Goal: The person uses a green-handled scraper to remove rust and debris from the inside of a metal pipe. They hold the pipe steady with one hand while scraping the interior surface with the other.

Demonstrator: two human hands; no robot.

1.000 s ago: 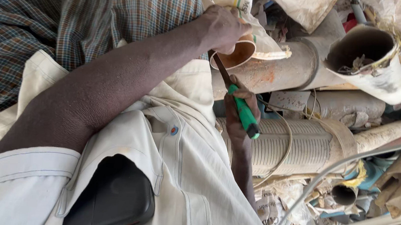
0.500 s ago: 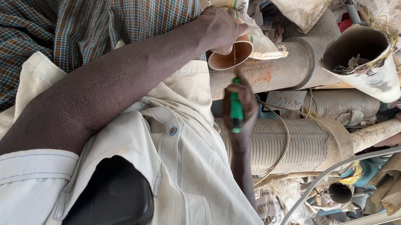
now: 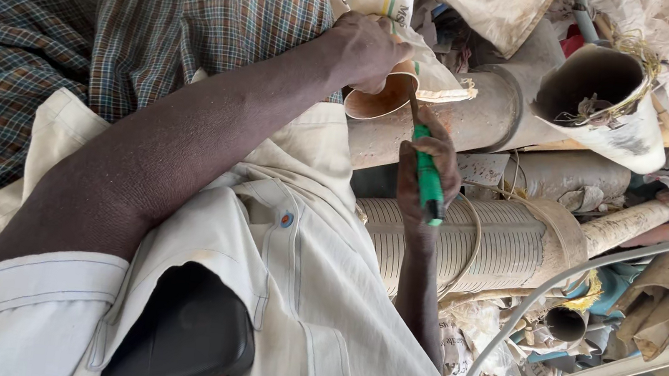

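My left hand (image 3: 363, 48) grips the mouth of a brownish pipe (image 3: 378, 99), together with the edge of a white sack (image 3: 439, 78). Just below it, my right hand (image 3: 428, 173) is closed on a green-handled tool (image 3: 429, 186). The tool's thin metal shaft (image 3: 411, 108) runs up to the rim of the pipe mouth. My right forearm rises from behind my pale shirt (image 3: 314, 295). What the tool's tip touches is hidden.
A pile of old pipes lies at the right: a ribbed grey pipe (image 3: 496, 244), a wide dirty pipe (image 3: 476, 120) and a white open-ended pipe (image 3: 605, 101). A grey cable (image 3: 559, 281) curves across them. A black phone (image 3: 183, 335) sits in my shirt pocket. Plaid cloth (image 3: 119, 12) fills the upper left.
My right hand has swung the green tool from slanting down-right to nearly upright and brought its shaft closer to the pipe mouth. My left hand has kept its grip.
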